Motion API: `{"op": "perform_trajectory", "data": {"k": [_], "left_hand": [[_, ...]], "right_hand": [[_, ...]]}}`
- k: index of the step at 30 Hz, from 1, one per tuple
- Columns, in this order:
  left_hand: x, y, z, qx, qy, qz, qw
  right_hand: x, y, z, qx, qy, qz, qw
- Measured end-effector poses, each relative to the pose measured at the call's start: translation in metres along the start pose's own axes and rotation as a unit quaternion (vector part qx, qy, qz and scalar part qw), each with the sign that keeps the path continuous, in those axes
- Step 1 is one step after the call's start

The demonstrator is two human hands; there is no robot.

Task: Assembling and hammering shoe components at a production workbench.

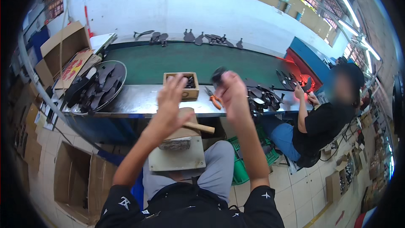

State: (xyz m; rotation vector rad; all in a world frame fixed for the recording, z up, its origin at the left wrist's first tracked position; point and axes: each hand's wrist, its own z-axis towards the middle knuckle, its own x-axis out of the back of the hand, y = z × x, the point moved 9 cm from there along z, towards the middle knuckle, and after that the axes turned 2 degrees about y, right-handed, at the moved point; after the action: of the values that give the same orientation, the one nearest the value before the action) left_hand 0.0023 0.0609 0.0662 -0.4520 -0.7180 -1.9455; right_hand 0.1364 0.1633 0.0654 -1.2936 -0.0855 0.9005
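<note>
My left hand (168, 103) is raised, its fingers spread, in front of a small wooden box (189, 95) of little dark pieces. Nothing shows in its grasp. At about the same height, my right hand (234, 95) is closed on a dark, blurred piece (218, 76) whose kind I cannot make out. Pliers with orange handles (216, 101) lie on the metal ledge (143, 99) between the hands. Below the left hand, a wooden tool handle (200, 127) lies across a block (175, 144) on a pale board (177, 161) over my lap.
A large round tray (125, 74) piled with dark shoe soles stands left. More soles with heels (263, 97) lie right of my hand. Behind runs a green conveyor belt (177, 61). A co-worker (325, 122) sits at right; a green crate (240, 171) stands beside my leg.
</note>
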Motion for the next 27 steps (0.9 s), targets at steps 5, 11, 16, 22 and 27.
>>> {"op": "perform_trajectory", "data": {"k": [5,11,16,22,27], "left_hand": [[0.027,0.009,-0.049,0.019,0.039,-0.174,0.984],[0.055,-0.019,-0.086,0.223,0.071,-0.433,0.871],[0.033,-0.044,-0.089,0.321,0.183,-0.592,0.717],[-0.026,-0.097,-0.090,0.403,0.128,-0.540,0.728],[-0.060,-0.132,-0.091,0.381,0.120,-0.415,0.817]], "right_hand": [[-0.071,0.038,-0.082,-0.120,-0.216,-0.088,0.965],[-0.025,0.066,-0.058,0.222,-0.083,-0.643,0.729],[0.024,0.155,-0.042,0.044,-0.145,-0.763,0.629],[0.063,0.171,-0.022,0.003,-0.200,-0.640,0.742],[0.146,0.146,-0.064,-0.136,-0.015,-0.572,0.808]]}}
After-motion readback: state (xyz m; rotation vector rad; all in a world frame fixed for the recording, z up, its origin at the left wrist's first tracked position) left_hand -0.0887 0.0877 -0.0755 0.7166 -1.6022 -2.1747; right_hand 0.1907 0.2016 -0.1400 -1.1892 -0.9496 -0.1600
